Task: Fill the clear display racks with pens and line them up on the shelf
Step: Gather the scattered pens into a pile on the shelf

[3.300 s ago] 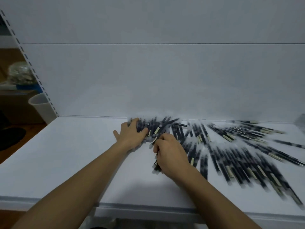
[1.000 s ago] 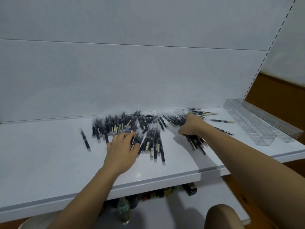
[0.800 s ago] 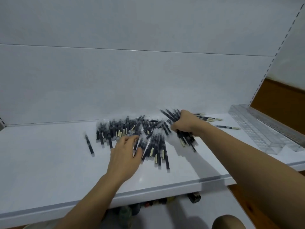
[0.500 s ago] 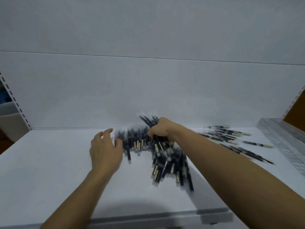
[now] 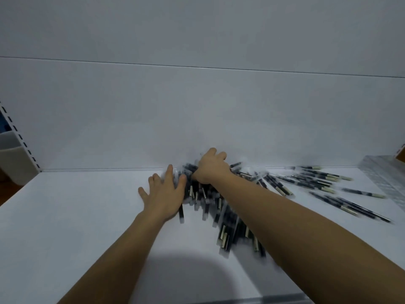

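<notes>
Since 0.5 s ago right hand (image 5: 211,170) went further back on pen pile (image 5: 210,200), fingers spread flat, holding nothing. Left hand (image 5: 164,198) open at pile's left edge. Clear rack (image 5: 388,178) far right on shelf (image 5: 76,216).

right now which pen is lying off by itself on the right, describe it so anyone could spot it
Start at the clear display rack on the white shelf's far right edge. Just left of it lies a scattered fan of pens. The lone pen lies nearest the rack, apart from the others, its pale end pointing right.
</notes>
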Demonstrator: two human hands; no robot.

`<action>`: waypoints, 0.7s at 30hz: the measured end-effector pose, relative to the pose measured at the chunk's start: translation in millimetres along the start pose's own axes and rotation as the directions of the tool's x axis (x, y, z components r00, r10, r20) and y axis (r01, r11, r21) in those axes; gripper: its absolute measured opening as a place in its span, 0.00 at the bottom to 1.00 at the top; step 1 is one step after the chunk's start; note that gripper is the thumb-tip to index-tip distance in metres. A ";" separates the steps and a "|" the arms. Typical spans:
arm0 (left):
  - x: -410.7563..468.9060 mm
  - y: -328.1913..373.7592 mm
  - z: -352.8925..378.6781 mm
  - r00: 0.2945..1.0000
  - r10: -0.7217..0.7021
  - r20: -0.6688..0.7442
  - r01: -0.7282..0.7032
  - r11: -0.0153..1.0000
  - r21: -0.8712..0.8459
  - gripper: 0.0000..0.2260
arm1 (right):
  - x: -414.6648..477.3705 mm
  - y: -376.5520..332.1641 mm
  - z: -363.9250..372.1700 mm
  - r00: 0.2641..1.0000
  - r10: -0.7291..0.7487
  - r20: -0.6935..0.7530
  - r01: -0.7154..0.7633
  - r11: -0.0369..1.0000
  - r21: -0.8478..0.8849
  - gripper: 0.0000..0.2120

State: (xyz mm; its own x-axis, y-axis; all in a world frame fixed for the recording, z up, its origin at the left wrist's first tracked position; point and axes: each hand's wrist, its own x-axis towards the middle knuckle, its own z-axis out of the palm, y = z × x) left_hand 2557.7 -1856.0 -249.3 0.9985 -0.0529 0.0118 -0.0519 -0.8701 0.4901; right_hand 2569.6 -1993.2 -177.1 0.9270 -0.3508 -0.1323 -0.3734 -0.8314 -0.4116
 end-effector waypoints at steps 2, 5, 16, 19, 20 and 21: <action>-2.1 -0.5 0.9 1.000 0.016 -0.026 -0.018 0.999 -0.049 0.30 | -1.5 4.0 -4.9 1.000 -0.015 0.021 0.014 1.000 0.007 0.51; -8.9 -5.5 -2.2 0.996 0.082 -0.046 -0.089 0.982 -0.166 0.27 | -8.6 10.8 -12.1 0.996 -0.082 0.036 0.080 0.996 0.048 0.42; -19.9 -7.6 0.3 0.978 0.190 -0.087 -0.198 0.976 -0.091 0.27 | -67.1 93.5 -33.1 0.959 -0.281 -0.040 0.284 0.950 0.129 0.30; -20.5 -7.4 2.0 0.974 0.206 -0.097 -0.212 0.975 -0.062 0.29 | -105.6 139.7 -32.9 0.956 -0.268 -0.119 0.280 0.955 0.098 0.31; -21.1 -6.2 2.5 0.973 0.208 -0.097 -0.214 0.975 -0.054 0.30 | -120.6 151.4 -30.6 0.960 -0.259 -0.102 0.269 0.959 0.092 0.34; -22.1 -4.2 3.0 0.974 0.209 -0.092 -0.213 0.976 -0.042 0.31 | -135.8 159.9 -26.0 0.966 -0.251 -0.063 0.256 0.963 0.085 0.38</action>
State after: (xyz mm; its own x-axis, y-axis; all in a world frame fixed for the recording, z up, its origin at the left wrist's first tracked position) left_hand 2535.8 -1852.6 -254.3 0.9628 -0.1883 0.1939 -0.2631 -0.8173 0.5127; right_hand 2383.1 -2089.7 -201.6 0.9869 -0.1577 0.0326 -0.1197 -0.8534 -0.5073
